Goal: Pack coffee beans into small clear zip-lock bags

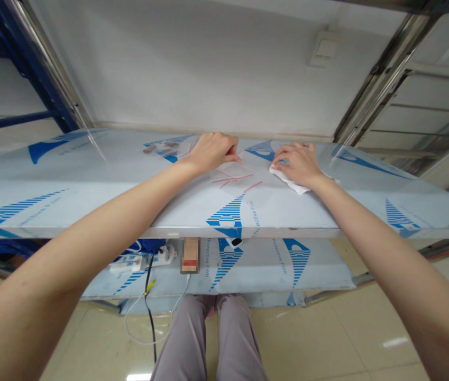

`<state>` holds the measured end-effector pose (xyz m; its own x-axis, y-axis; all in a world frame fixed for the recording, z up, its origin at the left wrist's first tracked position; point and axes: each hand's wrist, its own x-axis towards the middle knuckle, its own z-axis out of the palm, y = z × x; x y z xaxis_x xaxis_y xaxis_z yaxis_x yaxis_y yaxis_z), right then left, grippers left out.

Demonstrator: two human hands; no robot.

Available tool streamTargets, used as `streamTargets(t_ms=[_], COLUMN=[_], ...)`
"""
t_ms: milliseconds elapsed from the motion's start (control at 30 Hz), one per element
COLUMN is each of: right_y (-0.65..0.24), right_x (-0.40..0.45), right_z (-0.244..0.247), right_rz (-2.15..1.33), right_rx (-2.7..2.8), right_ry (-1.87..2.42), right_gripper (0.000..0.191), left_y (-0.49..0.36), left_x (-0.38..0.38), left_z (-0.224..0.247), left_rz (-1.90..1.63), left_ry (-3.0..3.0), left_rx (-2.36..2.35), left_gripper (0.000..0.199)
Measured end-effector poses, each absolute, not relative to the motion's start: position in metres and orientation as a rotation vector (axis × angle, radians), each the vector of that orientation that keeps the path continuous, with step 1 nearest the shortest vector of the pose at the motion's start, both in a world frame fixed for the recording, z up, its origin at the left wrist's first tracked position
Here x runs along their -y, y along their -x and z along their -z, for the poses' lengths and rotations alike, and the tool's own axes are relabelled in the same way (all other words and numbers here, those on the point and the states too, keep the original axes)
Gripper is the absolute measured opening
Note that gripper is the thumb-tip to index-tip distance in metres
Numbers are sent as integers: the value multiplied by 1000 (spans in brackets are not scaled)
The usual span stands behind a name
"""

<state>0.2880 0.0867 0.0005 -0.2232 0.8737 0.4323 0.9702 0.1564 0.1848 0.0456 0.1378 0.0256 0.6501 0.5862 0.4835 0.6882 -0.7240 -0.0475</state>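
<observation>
My left hand (216, 150) is over the middle of the table, its fingers curled into a pinch. A bit of red shows by its fingertips, too small to name. Several thin red strips (232, 180) are scattered on the film-covered tabletop just in front of that hand. My right hand (298, 163) lies to the right of them, fingers bent and pressed over a crumpled white cloth (301, 189), which may be a tissue. Left of my left hand is a clear plastic bag (164, 148) with small greyish things in it.
The tabletop (109, 196) wears protective film with blue prints and meets a white wall (208, 69) bearing a switch (324, 48). On the lower shelf (259, 264) are power strips (164, 256), cables and a phone-shaped object (190, 255). Metal posts rise at both sides.
</observation>
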Motion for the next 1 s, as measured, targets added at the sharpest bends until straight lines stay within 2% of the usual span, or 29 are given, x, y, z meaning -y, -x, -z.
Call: streamTargets(t_ms=[367,700,900,1000], right_y=[-289,-294,-286,-285], right_x=[-88,-91,-83,-81], right_z=[1,2,-3,-6], right_rz=[608,574,586,628], right_rx=[2125,2177,2027,1948], right_ry=[1740,1709,1688,1674], right_gripper=[17,22,30,26], left_y=[-46,-46,-46,-45], left_x=[-140,-141,-137,-135], left_z=[-23,-23,-25,-26], left_rz=[661,625,572,564], left_ry=[2663,2602,2574,2565], left_rx=[1005,1010,1014,997], left_gripper=[30,32,33,35])
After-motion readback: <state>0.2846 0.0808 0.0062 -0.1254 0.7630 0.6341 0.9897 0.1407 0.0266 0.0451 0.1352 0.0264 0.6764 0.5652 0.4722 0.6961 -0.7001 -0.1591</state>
